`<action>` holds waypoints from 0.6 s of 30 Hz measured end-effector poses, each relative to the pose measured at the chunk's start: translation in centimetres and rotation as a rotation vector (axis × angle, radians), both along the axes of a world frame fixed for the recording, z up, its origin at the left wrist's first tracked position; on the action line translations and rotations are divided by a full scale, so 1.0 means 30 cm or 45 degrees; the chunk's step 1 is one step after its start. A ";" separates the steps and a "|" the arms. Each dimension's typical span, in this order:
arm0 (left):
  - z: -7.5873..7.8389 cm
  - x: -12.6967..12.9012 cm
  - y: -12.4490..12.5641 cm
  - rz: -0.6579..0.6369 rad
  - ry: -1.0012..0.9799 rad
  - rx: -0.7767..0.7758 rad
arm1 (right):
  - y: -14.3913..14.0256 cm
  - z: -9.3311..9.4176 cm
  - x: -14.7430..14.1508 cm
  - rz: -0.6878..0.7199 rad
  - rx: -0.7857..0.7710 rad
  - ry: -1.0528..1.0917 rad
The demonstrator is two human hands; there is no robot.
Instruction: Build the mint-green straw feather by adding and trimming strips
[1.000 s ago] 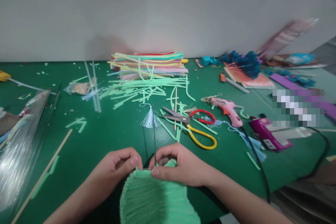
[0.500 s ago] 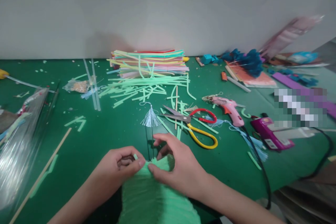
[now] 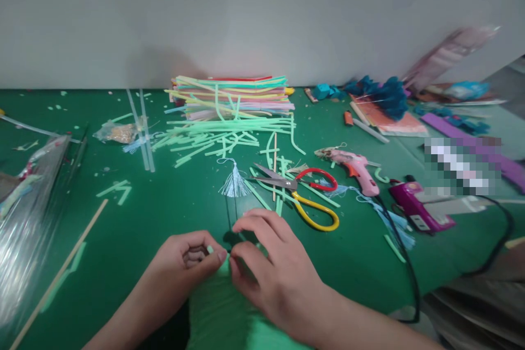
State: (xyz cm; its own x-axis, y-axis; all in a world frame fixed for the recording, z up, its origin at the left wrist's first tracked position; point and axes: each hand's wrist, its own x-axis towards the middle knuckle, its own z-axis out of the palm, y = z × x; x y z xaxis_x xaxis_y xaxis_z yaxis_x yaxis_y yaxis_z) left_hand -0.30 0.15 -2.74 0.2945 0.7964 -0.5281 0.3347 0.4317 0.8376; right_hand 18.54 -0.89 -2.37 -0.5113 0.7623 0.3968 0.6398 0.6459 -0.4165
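Observation:
Low in the head view, a light-green ribbed piece of pipe cleaners (image 3: 221, 311) hangs below both hands. My left hand (image 3: 192, 257) is closed, its thumb and forefinger pinching the top edge, with a short green end sticking up between them. My right hand (image 3: 279, 262) has its fingers bent, the tips together at the same edge beside my left thumb; the hand covers the piece's right part. Beyond the fingers lies a pale-blue tassel (image 3: 234, 181). Two thin dark lines run from it towards my hands; I cannot tell if they are wires or reflections.
Scissors (image 3: 293, 186) with red and yellow handles lie ahead right, near a pink glue gun (image 3: 356, 169) and a purple device (image 3: 418, 208). Coloured pipe cleaners (image 3: 233, 98) are piled by the wall. At left are a wooden stick (image 3: 61, 273) and clear plastic wrapping (image 3: 33, 246).
My right hand has turned over the top edge, its fingers bending in closer to my left thumb and covering more of the green piece. My left hand keeps its pinch.

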 end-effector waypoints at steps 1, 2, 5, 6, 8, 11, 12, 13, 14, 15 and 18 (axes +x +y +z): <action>-0.001 -0.001 -0.001 -0.003 -0.008 0.005 | -0.002 -0.001 -0.001 -0.005 0.014 -0.007; -0.001 -0.002 -0.002 -0.008 -0.014 0.013 | -0.004 -0.001 -0.001 -0.012 0.025 -0.009; -0.002 -0.005 -0.005 -0.020 -0.017 0.029 | -0.007 0.000 0.001 -0.015 0.011 -0.002; -0.003 -0.005 -0.005 -0.024 -0.014 0.033 | -0.007 0.001 0.001 -0.013 -0.002 0.001; -0.003 -0.005 -0.005 -0.030 -0.017 0.037 | -0.008 0.001 0.002 -0.009 -0.019 0.007; -0.003 -0.005 -0.001 -0.033 -0.034 0.034 | -0.007 -0.003 0.000 -0.017 -0.031 0.026; -0.003 -0.006 0.001 -0.035 -0.039 0.032 | -0.007 -0.005 -0.001 -0.017 -0.038 0.035; -0.003 -0.007 0.002 -0.038 -0.042 0.027 | -0.006 -0.007 -0.001 -0.015 -0.052 0.046; -0.003 -0.009 0.002 -0.043 -0.042 0.025 | -0.006 -0.008 -0.001 -0.011 -0.069 0.059; -0.003 -0.010 0.001 -0.052 -0.042 0.023 | -0.007 -0.008 0.000 0.002 -0.091 0.082; -0.003 -0.016 -0.004 -0.056 -0.017 0.024 | -0.012 -0.002 0.015 -0.005 -0.198 0.237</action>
State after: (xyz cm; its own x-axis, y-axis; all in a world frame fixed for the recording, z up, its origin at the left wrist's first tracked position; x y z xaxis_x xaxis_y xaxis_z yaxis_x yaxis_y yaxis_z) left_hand -0.77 0.04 -2.82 0.3364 0.7925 -0.5087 0.3413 0.4009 0.8502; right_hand 19.00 -1.24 -2.42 -0.4369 0.8235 0.3619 0.5451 0.5625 -0.6217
